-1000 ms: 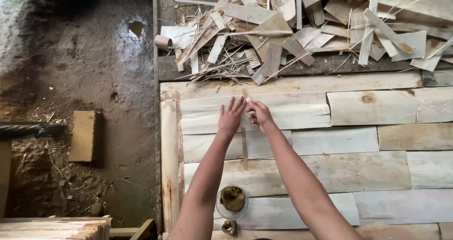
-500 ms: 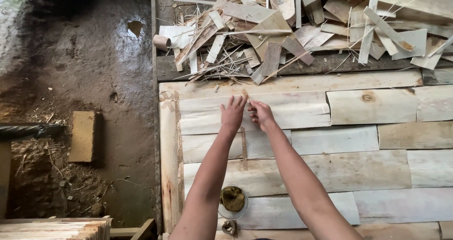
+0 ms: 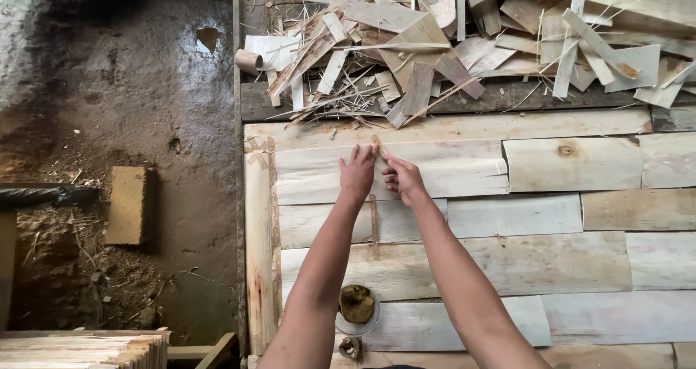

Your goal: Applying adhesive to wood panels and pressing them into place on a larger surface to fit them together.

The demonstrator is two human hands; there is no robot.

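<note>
Pinching, seemingly, tape strip (image 3: 375, 217) — hands (image 3: 380, 175)

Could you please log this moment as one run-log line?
left hand: flat on veneer sheet | right hand: pinching thin brown strip at its top end | scrap pile: beyond

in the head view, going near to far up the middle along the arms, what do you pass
small round dish holding a brownish lump → vertical brown strip across the veneer sheets → left hand and right hand side by side at the strip's top → heap of veneer scraps
</note>
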